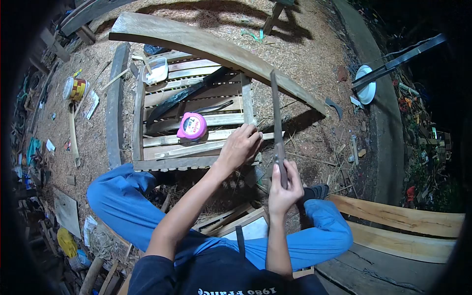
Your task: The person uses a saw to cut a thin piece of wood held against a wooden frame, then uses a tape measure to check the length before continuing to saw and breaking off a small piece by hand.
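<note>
Sawdust and scattered wood scraps cover the ground from where I stand, with pale planks lying at the lower right and a white dish farther up that side. Before the seated person lies a slatted wooden frame, with a curved beam slanting past its far edge. On the slats I see a pink tape measure, a dark curved piece and, near the far left corner, a white tub.

The person's right grip is clenched around the handle of a long-bladed tool, its blade pointing away from the body; I can't tell whether its tip touches the beam. The left grip has its fingers curled around a pale strip, which lies across the near slats and pokes out past the frame's right edge.
</note>
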`<state>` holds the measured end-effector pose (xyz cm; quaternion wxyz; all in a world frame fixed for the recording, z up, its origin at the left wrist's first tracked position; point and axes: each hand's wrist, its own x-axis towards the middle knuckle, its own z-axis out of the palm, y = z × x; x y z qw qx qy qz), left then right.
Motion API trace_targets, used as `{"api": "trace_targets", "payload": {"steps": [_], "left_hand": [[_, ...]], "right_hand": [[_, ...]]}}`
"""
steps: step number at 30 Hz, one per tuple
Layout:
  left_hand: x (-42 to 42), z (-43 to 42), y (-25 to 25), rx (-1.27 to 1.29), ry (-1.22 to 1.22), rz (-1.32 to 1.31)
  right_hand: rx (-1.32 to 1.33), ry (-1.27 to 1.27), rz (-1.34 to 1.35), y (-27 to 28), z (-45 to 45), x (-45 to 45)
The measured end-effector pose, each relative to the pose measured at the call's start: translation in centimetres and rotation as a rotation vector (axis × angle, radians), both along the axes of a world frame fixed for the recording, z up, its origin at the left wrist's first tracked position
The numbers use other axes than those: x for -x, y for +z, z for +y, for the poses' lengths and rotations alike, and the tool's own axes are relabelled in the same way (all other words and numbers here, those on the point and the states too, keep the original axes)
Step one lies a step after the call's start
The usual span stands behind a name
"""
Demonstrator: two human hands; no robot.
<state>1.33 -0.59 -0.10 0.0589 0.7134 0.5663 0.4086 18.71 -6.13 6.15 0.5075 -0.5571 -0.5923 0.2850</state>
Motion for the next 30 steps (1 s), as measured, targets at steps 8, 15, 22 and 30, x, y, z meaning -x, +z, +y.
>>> {"api": "trace_targets", "payload": {"steps": [8, 15, 22, 30], "left_hand": [[0.0, 0.0, -0.2, -0.008, -0.003, -0.039], [0.0, 0.3, -0.6, -0.045, 0.011, -0.017], [-0.5, 0.3, 0.2, -0.035, 0.030, -0.107], [-0.1, -0.3, 0.0, 0.004, -0.032, -0.137]], "right_hand": [[-0.016, 0.089, -0.004, -2.0, 1.9, 0.6], [-0.080, 0.076, -0.120, -1.7, 2.2, 1.4], [0.053, 0.093, -0.117, -1.8, 1.4, -0.1], [0.123, 0.080, 0.083, 0.2, -4.9, -3.8]]}}
